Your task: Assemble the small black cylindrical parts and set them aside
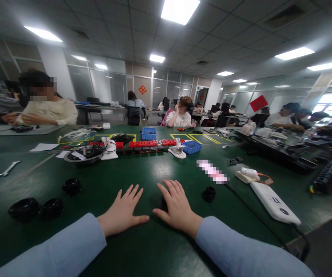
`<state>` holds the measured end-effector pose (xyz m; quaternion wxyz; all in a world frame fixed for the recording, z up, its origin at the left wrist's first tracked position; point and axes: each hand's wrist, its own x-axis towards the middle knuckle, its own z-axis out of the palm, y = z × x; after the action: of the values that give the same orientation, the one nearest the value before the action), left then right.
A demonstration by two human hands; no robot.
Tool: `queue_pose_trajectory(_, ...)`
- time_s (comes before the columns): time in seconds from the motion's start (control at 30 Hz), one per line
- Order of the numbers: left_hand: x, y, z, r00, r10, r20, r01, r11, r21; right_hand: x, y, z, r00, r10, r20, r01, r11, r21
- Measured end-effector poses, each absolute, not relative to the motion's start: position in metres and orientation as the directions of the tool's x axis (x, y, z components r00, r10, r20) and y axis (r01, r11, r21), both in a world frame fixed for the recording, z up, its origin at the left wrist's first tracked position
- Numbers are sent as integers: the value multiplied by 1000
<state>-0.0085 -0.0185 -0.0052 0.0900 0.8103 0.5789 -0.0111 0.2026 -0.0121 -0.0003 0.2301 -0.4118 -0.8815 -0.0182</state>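
My left hand (122,211) hovers over or rests on the green tabletop (143,246), fingers spread and holding nothing. Beside it, my right hand (177,206) is palm down with its fingers stretched out. A dark object (164,204) shows between the right thumb and index finger, mostly hidden by the hand; I cannot tell whether they touch. To the left lie three glossy black ring-shaped parts: a small one (72,186), a middle one (52,207) and a larger one (24,209). Another black ring-shaped part (209,194) sits right of my right hand.
A metal bowl of black parts (83,156), red strips (143,144), a blue bin (191,147) and a second bin (149,133) stand farther back. On the right lie a white power strip (275,202) with a cable and a blurred-out phone-shaped item (212,171). A wrench (9,169) lies left.
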Motion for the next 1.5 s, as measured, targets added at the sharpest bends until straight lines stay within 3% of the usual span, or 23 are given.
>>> queue_pose_trajectory(0.17,-7,-19,-1,327,933,-149,942,-309,131,178,17,-6,-551,783,289,743,618,-257)
queue_pose_trajectory(0.63,-6,-17,3,326,926,-193,943,-303,138,188,10,3,-560,741,370,548,667,-505)
queue_pose_trajectory(0.87,-7,-16,0,327,927,-184,944,-311,107,202,-5,39,-348,638,687,321,769,-552)
queue_pose_trajectory(0.93,-8,-16,0,332,925,-186,942,-314,120,224,-1,54,-198,686,700,248,726,-642)
queue_pose_trajectory(1.0,-9,-15,0,337,922,-192,939,-316,133,256,6,64,83,717,692,164,675,-719)
queue_pose_trajectory(1.03,-10,-16,0,340,920,-196,938,-317,137,275,10,66,223,703,676,195,647,-737)
queue_pose_trajectory(1.1,-10,-16,1,342,918,-200,937,-317,147,312,19,60,436,617,655,428,498,-754)
queue_pose_trajectory(1.17,-11,-16,0,342,919,-194,936,-314,159,343,25,47,486,584,650,630,281,-724)
queue_pose_trajectory(1.23,-11,-16,0,344,921,-184,934,-314,171,361,28,32,453,688,567,665,162,-729)
queue_pose_trajectory(1.33,-10,-16,-1,339,922,-187,935,-308,173,365,26,16,296,835,463,569,235,-788)
queue_pose_trajectory(1.43,-10,-16,-1,332,923,-195,939,-303,165,354,20,12,258,815,518,526,331,-783)
queue_pose_trajectory(1.5,-9,-17,0,329,924,-195,940,-301,161,348,16,13,242,800,548,605,318,-730)
